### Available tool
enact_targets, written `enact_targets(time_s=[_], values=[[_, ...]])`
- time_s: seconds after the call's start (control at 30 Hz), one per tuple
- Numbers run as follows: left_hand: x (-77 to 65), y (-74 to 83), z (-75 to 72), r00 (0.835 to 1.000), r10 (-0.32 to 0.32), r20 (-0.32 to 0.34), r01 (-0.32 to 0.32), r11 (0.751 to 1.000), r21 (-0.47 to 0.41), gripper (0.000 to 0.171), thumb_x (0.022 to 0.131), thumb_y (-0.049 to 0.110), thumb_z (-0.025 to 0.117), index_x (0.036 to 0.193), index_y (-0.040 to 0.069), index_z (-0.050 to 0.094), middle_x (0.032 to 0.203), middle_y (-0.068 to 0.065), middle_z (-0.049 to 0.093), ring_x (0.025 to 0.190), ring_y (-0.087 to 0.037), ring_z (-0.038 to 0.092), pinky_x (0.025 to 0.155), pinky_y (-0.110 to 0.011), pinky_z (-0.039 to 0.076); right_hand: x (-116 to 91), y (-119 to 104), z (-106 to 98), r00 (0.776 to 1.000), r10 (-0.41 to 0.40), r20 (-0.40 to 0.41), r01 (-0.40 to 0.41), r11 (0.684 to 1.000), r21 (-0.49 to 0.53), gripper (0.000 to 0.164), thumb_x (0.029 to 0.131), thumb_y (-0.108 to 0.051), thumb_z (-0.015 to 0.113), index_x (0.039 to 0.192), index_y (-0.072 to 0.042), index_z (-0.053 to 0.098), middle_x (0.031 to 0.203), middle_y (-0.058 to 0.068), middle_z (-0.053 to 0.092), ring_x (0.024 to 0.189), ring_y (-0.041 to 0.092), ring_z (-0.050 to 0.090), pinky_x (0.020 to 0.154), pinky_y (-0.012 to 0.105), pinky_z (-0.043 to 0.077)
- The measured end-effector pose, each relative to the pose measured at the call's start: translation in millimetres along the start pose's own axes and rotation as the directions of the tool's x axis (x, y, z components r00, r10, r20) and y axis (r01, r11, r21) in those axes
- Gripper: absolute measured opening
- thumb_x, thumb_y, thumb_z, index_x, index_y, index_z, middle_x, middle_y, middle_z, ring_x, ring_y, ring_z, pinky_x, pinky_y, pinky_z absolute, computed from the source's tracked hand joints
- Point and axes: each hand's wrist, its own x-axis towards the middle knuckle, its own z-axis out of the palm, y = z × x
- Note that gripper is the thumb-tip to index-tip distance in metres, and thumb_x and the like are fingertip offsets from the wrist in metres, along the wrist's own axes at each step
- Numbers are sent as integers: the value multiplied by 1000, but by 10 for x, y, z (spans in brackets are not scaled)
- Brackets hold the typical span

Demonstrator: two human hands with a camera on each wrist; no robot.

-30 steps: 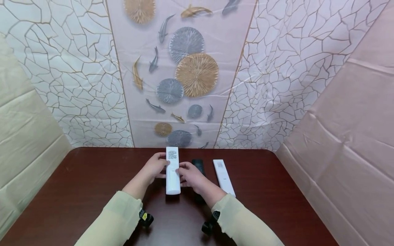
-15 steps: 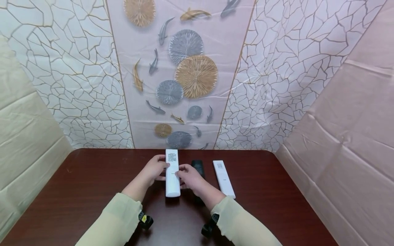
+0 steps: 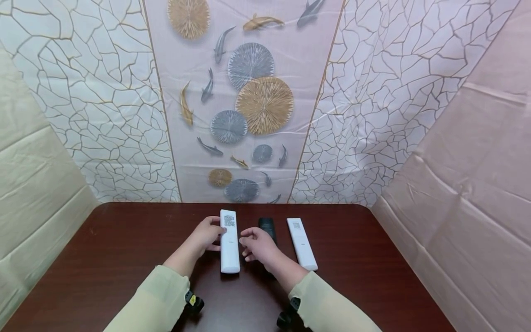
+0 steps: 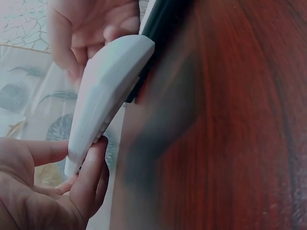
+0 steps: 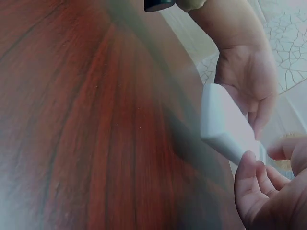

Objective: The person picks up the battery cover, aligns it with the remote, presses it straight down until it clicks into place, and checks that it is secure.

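My left hand [image 3: 205, 236] grips a white remote control [image 3: 229, 251] by its left side, thumb on the back face, fingers underneath. The back is turned up, with a printed code near the far end. In the left wrist view, the remote [image 4: 103, 91] is raised over the table, its button side facing down. Just to its right, my right hand [image 3: 261, 246] has its fingers loosely bent, thumb and fingertips apart from the remote in the head view. A black remote [image 3: 267, 226] lies partly hidden behind the right hand and forearm.
A second white remote [image 3: 302, 244] lies back-up on the right, past the black one. The dark red wooden table [image 3: 124, 258] ends at a patterned cloth wall [image 3: 265, 175] behind. Plain cloth walls stand left and right. Each wrist carries a small black camera [image 3: 193, 302].
The right hand has let go of the white remote and drawn slightly away to the right. The left hand has carried the remote slightly left and nearer, and it now tilts a little.
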Motion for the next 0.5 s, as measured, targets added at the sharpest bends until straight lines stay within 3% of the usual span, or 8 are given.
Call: enact_targets(time_s=[0.3,0.5], values=[[80,-170,15,1000,-25,15,25,999,34,53,99,11,57,146,1,36,124,-25,56,101,-32,65,65,-40,60,-222,50,-175,999,-42,-14,41,997,-67,27,98,-16,60,120,0,60,95,21,63,60,16,54,51,28,50],[83,-189,36,1000,-30,9,29,999,43,52,100,12,57,146,-1,36,127,-26,54,103,-34,64,66,-40,60,-343,117,-281,999,-38,9,39,997,-72,28,99,-18,61,120,1,60,93,21,63,61,16,53,52,28,49]])
